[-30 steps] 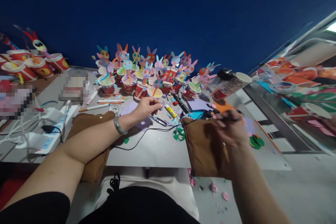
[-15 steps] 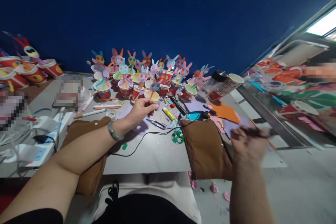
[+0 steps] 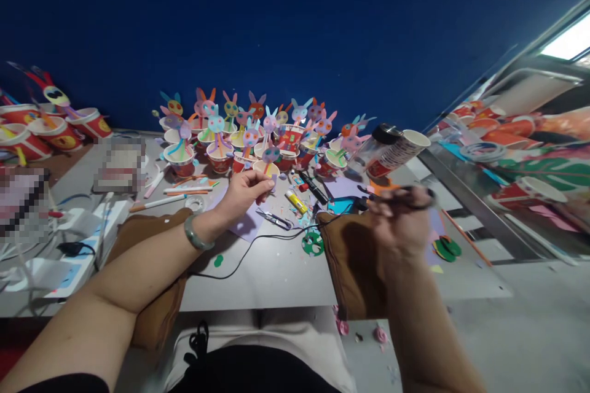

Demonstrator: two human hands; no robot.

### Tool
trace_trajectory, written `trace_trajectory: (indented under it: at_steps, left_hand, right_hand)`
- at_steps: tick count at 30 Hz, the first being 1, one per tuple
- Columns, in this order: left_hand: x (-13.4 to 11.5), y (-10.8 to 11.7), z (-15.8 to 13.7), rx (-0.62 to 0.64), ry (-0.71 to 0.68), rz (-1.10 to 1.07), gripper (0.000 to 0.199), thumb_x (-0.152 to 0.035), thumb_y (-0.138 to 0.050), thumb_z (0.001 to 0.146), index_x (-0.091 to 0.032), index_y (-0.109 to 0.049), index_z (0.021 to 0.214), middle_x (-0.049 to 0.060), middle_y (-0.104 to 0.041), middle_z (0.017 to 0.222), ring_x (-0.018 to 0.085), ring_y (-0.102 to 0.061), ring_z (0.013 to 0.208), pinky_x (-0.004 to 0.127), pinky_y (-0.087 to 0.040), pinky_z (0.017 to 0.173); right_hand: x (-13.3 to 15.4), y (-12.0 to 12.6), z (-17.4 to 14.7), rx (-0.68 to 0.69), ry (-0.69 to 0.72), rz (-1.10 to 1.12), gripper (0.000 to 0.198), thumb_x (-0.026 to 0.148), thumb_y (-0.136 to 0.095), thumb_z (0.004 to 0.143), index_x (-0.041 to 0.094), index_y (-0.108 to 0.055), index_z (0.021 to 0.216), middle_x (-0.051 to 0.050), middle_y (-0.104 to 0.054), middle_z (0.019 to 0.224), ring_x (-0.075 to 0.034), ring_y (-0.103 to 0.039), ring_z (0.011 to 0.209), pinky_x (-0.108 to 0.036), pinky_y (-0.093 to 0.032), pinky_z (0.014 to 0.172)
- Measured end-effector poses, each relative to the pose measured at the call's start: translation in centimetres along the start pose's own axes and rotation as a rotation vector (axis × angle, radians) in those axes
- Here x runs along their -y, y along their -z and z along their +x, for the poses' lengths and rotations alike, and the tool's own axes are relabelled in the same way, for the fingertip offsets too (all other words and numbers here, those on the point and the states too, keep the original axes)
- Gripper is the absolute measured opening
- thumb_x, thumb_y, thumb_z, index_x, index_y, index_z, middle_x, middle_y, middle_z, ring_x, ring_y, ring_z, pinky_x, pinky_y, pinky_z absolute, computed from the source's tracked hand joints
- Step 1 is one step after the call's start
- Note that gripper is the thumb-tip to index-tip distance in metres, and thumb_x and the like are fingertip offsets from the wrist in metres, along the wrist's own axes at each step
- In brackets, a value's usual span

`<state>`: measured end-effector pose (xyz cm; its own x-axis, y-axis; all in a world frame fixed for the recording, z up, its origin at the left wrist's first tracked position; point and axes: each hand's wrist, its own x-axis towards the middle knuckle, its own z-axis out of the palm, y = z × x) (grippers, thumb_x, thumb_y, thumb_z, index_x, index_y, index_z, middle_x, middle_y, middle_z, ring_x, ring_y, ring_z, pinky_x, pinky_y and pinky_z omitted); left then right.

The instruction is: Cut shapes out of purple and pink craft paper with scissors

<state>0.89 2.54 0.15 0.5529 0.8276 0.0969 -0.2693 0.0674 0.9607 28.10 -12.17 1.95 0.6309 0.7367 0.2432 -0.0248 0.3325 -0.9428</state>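
Note:
My left hand point(image 3: 246, 193) is closed in a pinch over the middle of the table, with a small slip of purple paper point(image 3: 275, 179) between thumb and finger. To the right, my right hand point(image 3: 400, 221) is raised above a brown cloth pad point(image 3: 354, 264), smeared by motion. It is wrapped round dark scissors point(image 3: 421, 198), whose shape is blurred. Just beyond my left hand stands a paper cup point(image 3: 263, 169) with a paper figure. Thread snips point(image 3: 275, 220) and a yellow glue stick point(image 3: 295, 202) lie to the right of it.
Several red paper cups with rabbit figures point(image 3: 216, 126) crowd the back. A clear bottle point(image 3: 375, 147) leans by stacked cups point(image 3: 401, 150). A black cord point(image 3: 249, 245) crosses the table. A power strip point(image 3: 87, 252) lies left; green paper pieces point(image 3: 446, 249) lie right.
My right hand has moved left and up with the scissors, from the table's right side to above the brown pad, uncovering green pieces. My left hand has barely shifted.

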Motion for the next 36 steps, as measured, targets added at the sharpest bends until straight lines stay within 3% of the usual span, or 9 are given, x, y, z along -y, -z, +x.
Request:
trace_trajectory:
  at_steps: [2,4,5,6,7,16,26,32,36]
  left_hand:
    - [0.0,0.2,0.1,0.006,-0.002,0.012,0.031,-0.039,-0.078,0.067,-0.012,-0.063,0.069,-0.003,-0.056,0.051,0.006,-0.048,0.043,0.019,-0.037,0.043]
    - [0.0,0.3,0.2,-0.002,-0.004,0.011,0.029,-0.037,-0.078,0.068,-0.012,-0.062,0.070,-0.003,-0.056,0.052,0.006,-0.048,0.044,0.019,-0.038,0.043]
    - [0.1,0.4,0.3,-0.014,-0.003,0.007,0.028,-0.035,-0.078,0.067,-0.012,-0.062,0.070,-0.003,-0.056,0.052,0.006,-0.048,0.043,0.019,-0.038,0.043]
    - [0.1,0.4,0.3,-0.034,-0.004,0.003,0.027,-0.033,-0.079,0.066,-0.013,-0.062,0.070,-0.003,-0.056,0.052,0.006,-0.048,0.043,0.019,-0.037,0.043]
    - [0.1,0.5,0.4,-0.053,-0.005,0.000,0.026,-0.032,-0.079,0.065,-0.013,-0.062,0.070,-0.004,-0.056,0.052,0.005,-0.048,0.043,0.018,-0.037,0.042]
    - [0.0,0.4,0.3,-0.104,-0.042,-0.036,0.022,-0.030,-0.078,0.069,-0.012,-0.064,0.073,-0.004,-0.056,0.053,0.005,-0.049,0.044,0.016,-0.037,0.042]
    - [0.5,-0.1,-0.2,-0.083,-0.031,0.024,0.023,-0.031,-0.078,0.070,-0.013,-0.064,0.071,-0.003,-0.058,0.053,0.005,-0.049,0.043,0.017,-0.039,0.042]
    - [0.4,0.0,-0.2,-0.079,-0.032,0.023,0.023,-0.032,-0.078,0.071,-0.013,-0.064,0.071,-0.003,-0.058,0.054,0.005,-0.049,0.044,0.017,-0.040,0.043]
    - [0.4,-0.2,-0.2,-0.088,-0.019,0.005,0.025,-0.033,-0.080,0.069,-0.013,-0.064,0.071,-0.003,-0.057,0.053,0.005,-0.048,0.043,0.017,-0.039,0.042]
  right_hand:
    - [-1.2,-4.7,-0.2,0.204,-0.091,-0.063,0.041,0.055,-0.071,0.075,0.023,-0.049,0.063,0.003,-0.052,0.058,-0.009,-0.040,0.045,-0.024,-0.030,0.041]
    - [-2.8,-8.3,-1.0,0.388,-0.164,-0.141,0.037,0.043,-0.082,0.068,0.021,-0.053,0.060,0.003,-0.053,0.054,-0.010,-0.044,0.047,-0.025,-0.034,0.042]
    - [-3.5,-9.6,-1.4,0.603,-0.181,-0.248,0.035,0.042,-0.080,0.071,0.020,-0.054,0.061,0.003,-0.053,0.055,-0.010,-0.045,0.049,-0.024,-0.037,0.046]
    - [-4.2,-10.5,-1.7,0.712,-0.130,-0.316,0.036,0.042,-0.079,0.072,0.019,-0.054,0.060,0.004,-0.051,0.056,-0.009,-0.044,0.051,-0.024,-0.036,0.048]
    - [-4.8,-11.1,-2.0,0.728,-0.117,-0.321,0.036,0.040,-0.081,0.069,0.019,-0.054,0.060,0.004,-0.052,0.057,-0.009,-0.044,0.054,-0.024,-0.037,0.051]
    - [-7.3,-9.9,-1.4,0.443,-0.081,-0.218,0.040,0.057,-0.065,0.083,0.022,-0.050,0.069,0.006,-0.049,0.054,-0.009,-0.043,0.044,-0.024,-0.034,0.044]
    - [-7.5,-10.2,-2.5,0.473,-0.103,-0.242,0.044,0.046,-0.084,0.068,0.020,-0.048,0.060,0.005,-0.049,0.056,-0.008,-0.039,0.051,-0.023,-0.033,0.048]
    - [-7.5,-9.8,-2.1,0.382,-0.118,-0.156,0.041,0.059,-0.066,0.081,0.021,-0.054,0.069,0.005,-0.049,0.054,-0.009,-0.043,0.044,-0.024,-0.033,0.042]
    - [-7.4,-9.6,-1.8,0.322,-0.136,-0.072,0.038,0.056,-0.072,0.078,0.021,-0.059,0.073,0.004,-0.052,0.058,-0.010,-0.045,0.047,-0.023,-0.035,0.041]
